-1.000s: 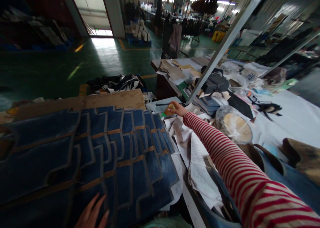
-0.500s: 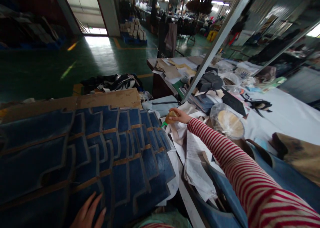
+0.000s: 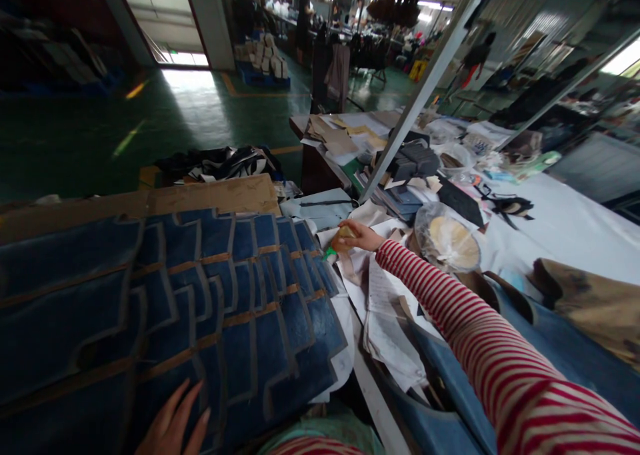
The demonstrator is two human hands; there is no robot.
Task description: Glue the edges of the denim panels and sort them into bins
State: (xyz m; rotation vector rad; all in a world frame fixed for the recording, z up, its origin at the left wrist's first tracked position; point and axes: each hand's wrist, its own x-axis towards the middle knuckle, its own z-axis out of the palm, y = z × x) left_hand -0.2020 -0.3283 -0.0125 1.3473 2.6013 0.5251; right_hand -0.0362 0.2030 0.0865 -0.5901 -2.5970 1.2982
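My right hand (image 3: 367, 237) is closed around a small amber squeeze bottle (image 3: 343, 238) with a green nozzle (image 3: 329, 254). The bottle is tilted, its nozzle pointing down beside the right edge of the overlapping blue leather-like pieces (image 3: 250, 362). Grey borders run along these pieces, and brown strips cross them in rows. Whether the nozzle touches anything, I cannot tell. Low in the view, my left hand (image 3: 173, 425) lies over the near blue pieces with its fingers apart and nothing in them.
Brown cardboard (image 3: 215, 195) lies behind the blue pieces. Papers (image 3: 393, 322), a plastic-wrapped tan roll (image 3: 453, 242) and rolled blue material (image 3: 565, 335) are to the right. A slanted metal post (image 3: 427, 88) rises from the table. Several people are farther back.
The bottle has moved slightly right, away from the edge of the blue pieces, and its nozzle points more downward. My left hand stays on the pieces. The view has shifted a little.
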